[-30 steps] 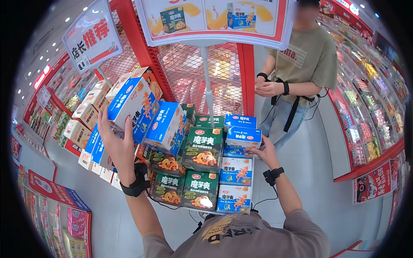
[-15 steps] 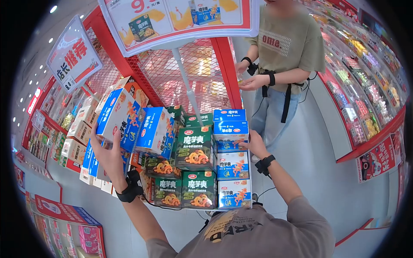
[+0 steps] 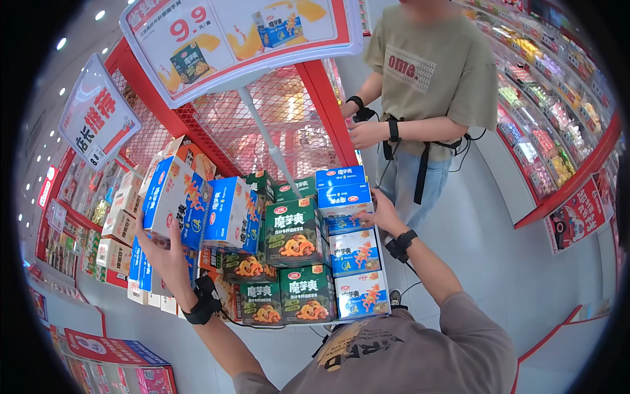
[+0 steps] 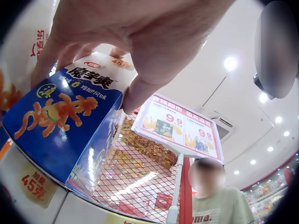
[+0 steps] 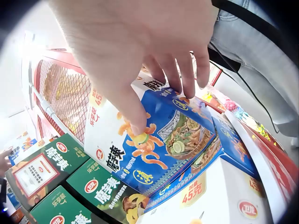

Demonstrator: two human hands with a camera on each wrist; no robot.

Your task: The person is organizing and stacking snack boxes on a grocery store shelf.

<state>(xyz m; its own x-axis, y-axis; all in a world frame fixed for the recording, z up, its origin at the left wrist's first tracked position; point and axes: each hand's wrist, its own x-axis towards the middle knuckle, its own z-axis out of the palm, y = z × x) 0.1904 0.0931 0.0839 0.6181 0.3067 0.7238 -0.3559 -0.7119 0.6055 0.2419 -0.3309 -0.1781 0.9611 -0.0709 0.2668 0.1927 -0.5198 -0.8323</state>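
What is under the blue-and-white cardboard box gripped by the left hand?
Below the box in the left hand, white cardboard boxes show along its lower edge, one bearing orange print. Whatever lies directly beneath is covered.

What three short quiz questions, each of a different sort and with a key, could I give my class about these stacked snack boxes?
1. Multiple choice: in the head view, which colour are the middle boxes, directly beside the blue-and-white stack that the right hand touches?
A) orange
B) green
C) pink

2. True or false: the left hand grips a blue-and-white box.

3. Fill in the missing word: behind the boxes is a mesh panel, and its frame is ____.

Key: 1. B; 2. true; 3. red.
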